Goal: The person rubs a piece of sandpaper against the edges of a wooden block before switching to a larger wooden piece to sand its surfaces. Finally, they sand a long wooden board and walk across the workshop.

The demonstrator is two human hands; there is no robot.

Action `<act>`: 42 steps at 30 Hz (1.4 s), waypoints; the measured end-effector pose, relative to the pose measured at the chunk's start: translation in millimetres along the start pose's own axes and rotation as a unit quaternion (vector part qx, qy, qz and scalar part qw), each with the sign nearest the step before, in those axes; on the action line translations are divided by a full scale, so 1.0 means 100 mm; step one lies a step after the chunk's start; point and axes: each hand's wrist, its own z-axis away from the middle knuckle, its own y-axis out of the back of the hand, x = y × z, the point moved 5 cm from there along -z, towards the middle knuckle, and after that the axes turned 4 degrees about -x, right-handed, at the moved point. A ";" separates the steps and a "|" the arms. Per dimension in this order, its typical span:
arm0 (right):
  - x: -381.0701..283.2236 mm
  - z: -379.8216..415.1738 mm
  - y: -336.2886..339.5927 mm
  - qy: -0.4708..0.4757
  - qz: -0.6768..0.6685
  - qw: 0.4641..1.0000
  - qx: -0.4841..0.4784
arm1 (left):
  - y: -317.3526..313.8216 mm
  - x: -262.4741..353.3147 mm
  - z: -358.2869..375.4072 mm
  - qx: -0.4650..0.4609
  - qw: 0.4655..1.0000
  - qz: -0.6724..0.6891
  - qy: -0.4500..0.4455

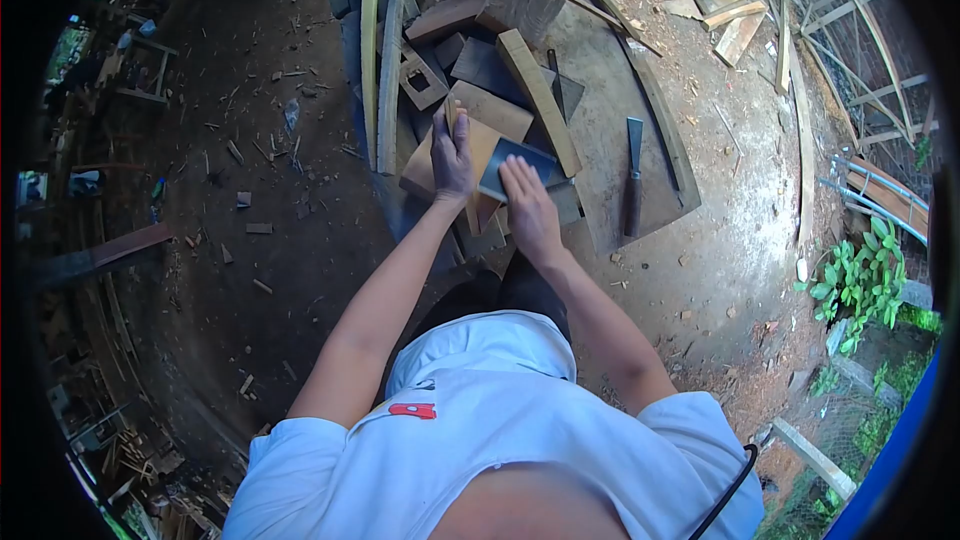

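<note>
View from the head, looking down over a white shirt point(500, 420) to both bare forearms. The left hand point(452, 158) lies with fingers curled over the far-left edge of a pale wooden block point(478, 145), its grip closed on a thin upright strip of that wood. The right hand point(530, 205) rests flat, palm down, on the near end of a dark flat sheet point(522, 162) that lies tilted on the block; fingers are extended rather than curled, so this grip is open and merely pressing. Block and sheet sit at the centre of the scene, on a heap of offcuts on the ground.

Surroundings: far of the hands, a long light plank point(540, 100) runs diagonally, touching the sheet's far corner; beyond it lie dark blocks point(520, 0) and a notched square piece point(422, 78). To the left, two narrow laths point(382, 60) stand on edge. To the right, a chisel point(634, 180) with a wooden handle lies on a grey board point(610, 140), near the right hand yet apart from it. Wood chips scatter the bare earth point(270, 140); green plants point(860, 280) grow at far right.
</note>
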 end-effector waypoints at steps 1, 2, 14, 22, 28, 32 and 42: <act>-0.14 0.17 0.00 -0.002 -0.037 0.999 -0.019 | 0.00 -0.01 -0.01 0.005 1.000 0.002 -0.002; -0.29 0.32 0.05 -0.023 -0.079 0.996 -0.036 | 0.00 -0.02 0.00 0.003 1.000 -0.003 -0.007; -0.18 0.23 -0.01 -0.113 -0.179 0.975 0.064 | 0.00 -0.03 -0.01 0.009 1.000 -0.004 -0.006; -0.01 0.21 -0.05 -0.117 -0.232 0.963 0.077 | 0.06 -0.24 -0.06 0.082 0.997 -0.005 -0.012; -0.26 0.27 -0.13 -0.154 -0.287 0.940 0.102 | 0.16 -0.20 -0.07 0.114 0.993 -0.001 0.006; -0.28 0.26 -0.06 -0.121 -0.198 0.969 0.080 | 0.10 -0.26 -0.05 0.113 0.993 -0.021 0.001; -0.36 0.26 -0.09 -0.139 -0.173 0.974 0.037 | 0.06 -0.20 -0.05 0.129 0.992 -0.011 -0.007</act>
